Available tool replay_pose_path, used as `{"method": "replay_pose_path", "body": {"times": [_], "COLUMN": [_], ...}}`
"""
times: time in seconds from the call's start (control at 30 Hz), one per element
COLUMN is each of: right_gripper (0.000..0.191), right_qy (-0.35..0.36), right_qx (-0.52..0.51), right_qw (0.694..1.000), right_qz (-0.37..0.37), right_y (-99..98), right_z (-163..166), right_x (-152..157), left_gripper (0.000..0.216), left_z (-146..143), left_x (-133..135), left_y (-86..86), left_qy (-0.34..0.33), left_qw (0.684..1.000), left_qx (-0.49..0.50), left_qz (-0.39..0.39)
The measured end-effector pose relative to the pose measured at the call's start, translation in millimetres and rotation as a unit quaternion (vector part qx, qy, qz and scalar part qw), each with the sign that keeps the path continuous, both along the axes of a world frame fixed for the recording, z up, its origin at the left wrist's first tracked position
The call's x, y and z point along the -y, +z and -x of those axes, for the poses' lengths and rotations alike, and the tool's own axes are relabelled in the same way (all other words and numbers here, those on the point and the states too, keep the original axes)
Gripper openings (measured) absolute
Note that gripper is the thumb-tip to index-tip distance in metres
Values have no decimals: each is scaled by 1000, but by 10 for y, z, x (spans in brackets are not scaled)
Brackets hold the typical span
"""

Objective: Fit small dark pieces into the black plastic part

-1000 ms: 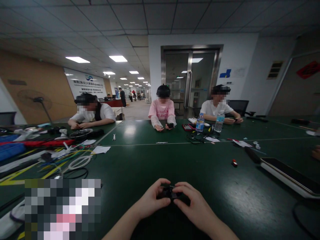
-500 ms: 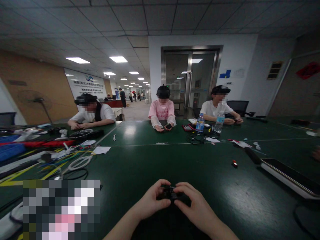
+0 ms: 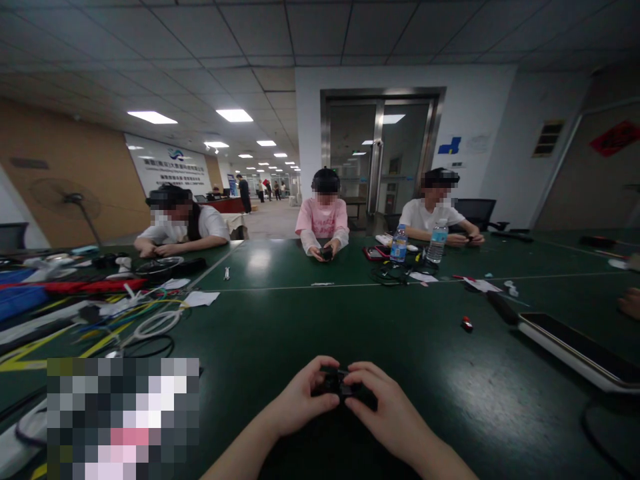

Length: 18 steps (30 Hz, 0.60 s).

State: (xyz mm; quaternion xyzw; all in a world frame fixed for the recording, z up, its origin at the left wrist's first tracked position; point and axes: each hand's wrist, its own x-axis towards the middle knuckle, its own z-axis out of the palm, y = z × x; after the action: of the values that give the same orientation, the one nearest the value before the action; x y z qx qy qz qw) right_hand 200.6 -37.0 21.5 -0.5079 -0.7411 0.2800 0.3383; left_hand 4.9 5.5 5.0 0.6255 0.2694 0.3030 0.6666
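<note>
Between my two hands is a small black object [image 3: 343, 384], held low over the near part of the green table [image 3: 280, 327]. It is dark and partly covered by my fingers, so its exact kind cannot be made out. My left hand [image 3: 311, 395] grips its left end, thumb below and fingers curled over the top. On the other end, my right hand [image 3: 383, 399] is closed in a similar pinch, with thumb and index finger near the middle of the object. The fingertips of both hands come close to each other without crossing.
At left lie tangled cables [image 3: 155, 325], a paper sheet [image 3: 201, 298] and a small wrench [image 3: 227, 273]. A red-and-black item [image 3: 467, 324] and a large flat device [image 3: 575, 347] are at right. Water bottles [image 3: 438, 241] stand farther back. Three people sit across the table.
My hands keep the same grip on the black object with hardly any movement. The person opposite has brought both hands together around a small dark object. The view has shifted slightly.
</note>
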Motion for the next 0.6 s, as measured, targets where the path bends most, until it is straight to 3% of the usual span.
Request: {"method": "replay_pose_path", "body": {"times": [0.6], "right_gripper": [16], "right_qy": [-10], "right_qx": [-22], "right_qw": [1000], "right_qz": [-5], "right_y": [-11], "right_z": [31], "right_x": [0], "left_gripper": [46], "left_z": [-12], "left_x": [-13], "left_y": [-47], "left_qy": [3], "left_qw": [1000], "left_qx": [9], "left_qz": [-17]}}
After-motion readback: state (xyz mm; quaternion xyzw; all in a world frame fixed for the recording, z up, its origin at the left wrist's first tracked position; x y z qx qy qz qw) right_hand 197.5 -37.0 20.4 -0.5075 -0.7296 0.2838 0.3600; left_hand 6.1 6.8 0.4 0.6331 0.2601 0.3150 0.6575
